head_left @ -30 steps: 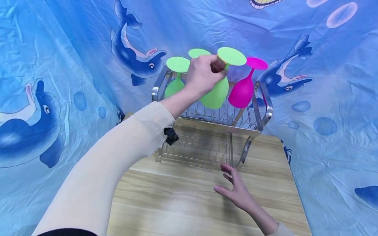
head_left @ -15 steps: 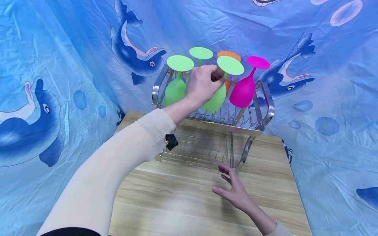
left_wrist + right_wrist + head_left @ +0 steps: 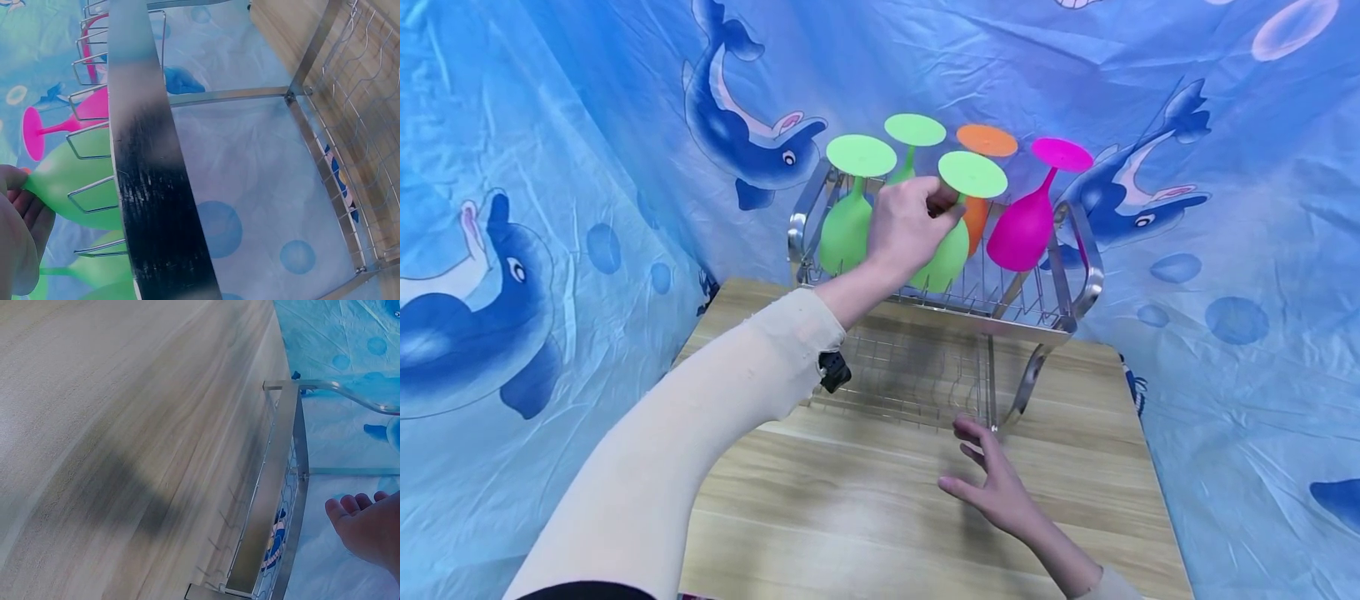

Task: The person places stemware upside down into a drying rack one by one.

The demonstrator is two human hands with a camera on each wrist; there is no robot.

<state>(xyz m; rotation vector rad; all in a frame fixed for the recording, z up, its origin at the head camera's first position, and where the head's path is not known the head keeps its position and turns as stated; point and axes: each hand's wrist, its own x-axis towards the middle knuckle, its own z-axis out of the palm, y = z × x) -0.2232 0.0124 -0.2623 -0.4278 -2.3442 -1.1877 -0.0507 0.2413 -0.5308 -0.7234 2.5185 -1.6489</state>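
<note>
My left hand (image 3: pixel 910 225) pinches the stem of a green wine glass (image 3: pixel 972 173), which is upside down in the front of the dish rack's upper tier. In the left wrist view the bowl of that green glass (image 3: pixel 81 181) sits behind the tier's wire loops, the fingers at its stem. Left of the hand stands another inverted green glass (image 3: pixel 850 229), with a third green glass (image 3: pixel 915 130) behind. An orange glass (image 3: pixel 987 140) and a magenta glass (image 3: pixel 1022 229) are inverted to the right. My right hand (image 3: pixel 1003 492), fingers spread, is over the table before the rack, holding nothing.
The two-tier metal dish rack (image 3: pixel 955 318) stands at the back of the wooden table (image 3: pixel 850 517). Its lower wire shelf (image 3: pixel 895 375) lies under the left forearm. A blue dolphin-print curtain (image 3: pixel 625 100) surrounds the table on its back and sides.
My left hand has lowered the green glass into the upper tier and shifted it slightly left, uncovering the orange glass behind. My right hand has barely moved.
</note>
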